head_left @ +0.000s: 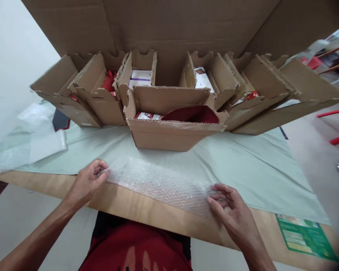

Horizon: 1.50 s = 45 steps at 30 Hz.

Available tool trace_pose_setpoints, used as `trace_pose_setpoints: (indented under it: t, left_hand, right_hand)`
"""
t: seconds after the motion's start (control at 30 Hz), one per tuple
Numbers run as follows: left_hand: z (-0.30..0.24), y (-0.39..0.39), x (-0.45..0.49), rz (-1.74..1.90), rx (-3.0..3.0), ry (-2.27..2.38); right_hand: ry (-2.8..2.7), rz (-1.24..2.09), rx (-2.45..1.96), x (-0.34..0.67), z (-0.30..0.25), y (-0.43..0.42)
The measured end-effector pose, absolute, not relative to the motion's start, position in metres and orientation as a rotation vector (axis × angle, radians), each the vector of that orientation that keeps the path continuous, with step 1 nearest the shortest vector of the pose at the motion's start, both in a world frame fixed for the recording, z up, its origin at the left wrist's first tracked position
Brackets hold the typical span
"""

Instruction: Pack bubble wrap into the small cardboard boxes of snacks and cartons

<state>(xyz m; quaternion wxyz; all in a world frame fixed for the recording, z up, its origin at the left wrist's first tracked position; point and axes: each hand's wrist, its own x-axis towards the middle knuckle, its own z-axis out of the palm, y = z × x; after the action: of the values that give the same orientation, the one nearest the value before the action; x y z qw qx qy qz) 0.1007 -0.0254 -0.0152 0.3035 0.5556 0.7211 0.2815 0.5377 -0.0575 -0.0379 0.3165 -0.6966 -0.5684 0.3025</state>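
Note:
A sheet of clear bubble wrap [155,182] lies stretched along the front of the table. My left hand [90,177] pinches its left end between thumb and fingers. At the opposite end my right hand [228,207] has its fingers curled around the sheet's edge, thumb toward me; the exact contact is partly hidden. Just behind the wrap stands a small cardboard bin [172,135], which holds a red-and-white packet [148,116] and a dark red item [193,114].
Cardboard bins fan out behind, one with red packets [109,81], another with white boxes [140,78]. More crumpled clear wrap [42,141] lies at left. A green printed sheet [306,235] rests at the right front edge. Pale green cloth [260,165] covers the table.

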Motion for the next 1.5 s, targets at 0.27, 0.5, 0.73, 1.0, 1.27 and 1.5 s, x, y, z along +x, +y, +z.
trace_pose_setpoints:
  t: [0.27, 0.5, 0.73, 1.0, 1.27, 1.5]
  left_hand:
    - [-0.014, -0.021, 0.101, 0.822, 1.459, 1.897]
    - [-0.003, -0.003, 0.074, 0.755, 1.686, 1.878]
    - [0.024, 0.076, 0.065, 0.592, 2.155, 2.088]
    - [-0.016, -0.044, 0.097, 0.985, 2.336, 1.4]
    - [-0.032, -0.093, 0.08, 0.871, 2.303, 1.274]
    - [-0.043, -0.121, 0.07, 0.458, 2.512, 1.175]
  right_hand:
    - [-2.311, 0.292, -1.54, 0.52, -0.042, -0.023]
    - [-2.181, 0.554, -1.46, 0.484, -0.051, -0.064]
    - [-1.492, 1.472, -1.336, 0.389, -0.059, -0.117]
    - [-1.688, 1.384, -1.306, 0.378, -0.062, -0.105]
    - [-2.076, 1.266, -1.383, 0.364, -0.03, -0.083]
    - [-1.943, 1.429, -1.405, 0.356, -0.032, -0.082]
